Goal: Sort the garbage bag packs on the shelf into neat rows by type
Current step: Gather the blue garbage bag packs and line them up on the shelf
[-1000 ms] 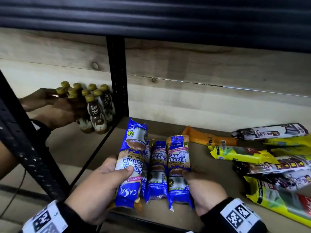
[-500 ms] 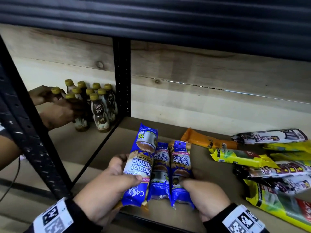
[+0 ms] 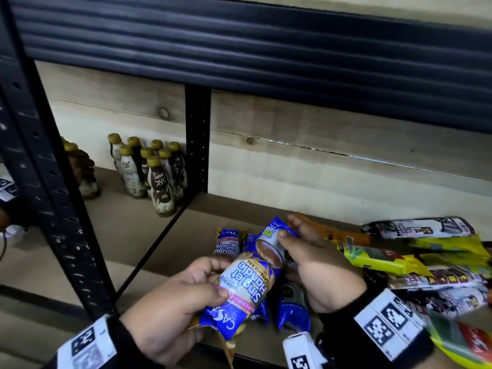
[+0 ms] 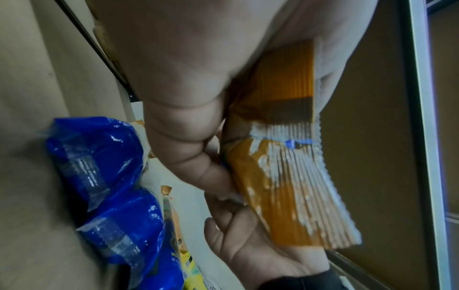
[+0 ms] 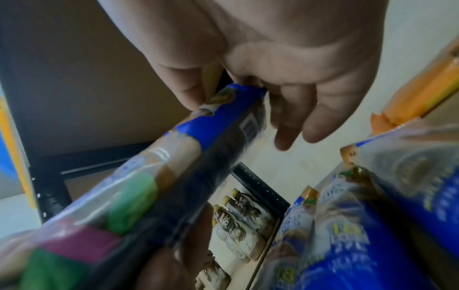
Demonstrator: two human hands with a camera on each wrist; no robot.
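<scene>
My left hand [image 3: 213, 280] grips the lower end of a blue "Singlet Handle" garbage bag pack [image 3: 245, 283], lifted off the shelf [image 3: 149, 235] and tilted right. In the left wrist view its fingers [image 4: 198, 166] pinch the pack's orange crimped end [image 4: 285, 166]. My right hand [image 3: 286, 227] pinches the pack's upper end, thumb [image 5: 188, 92] on one side and the other fingers [image 5: 293, 121] behind. Two more blue packs [image 3: 227, 243] [image 3: 292, 307] lie flat beneath. An orange pack [image 3: 343, 235], yellow packs [image 3: 378, 258] and black-and-white packs [image 3: 418, 227] lie mixed on the right.
Gold-capped brown bottles [image 3: 154, 171] stand in the left bay behind a black upright [image 3: 198, 139]. A perforated black post [image 3: 48, 182] crosses the near left. Another person's tagged wrist [image 3: 6, 187] shows at the left edge. The upper shelf's dark edge [image 3: 239, 49] hangs overhead.
The left blue pack has risen off the row and tilted right. My right hand left the right-hand pack and took the lifted pack's upper end. The other person's hands drew back from the bottles.
</scene>
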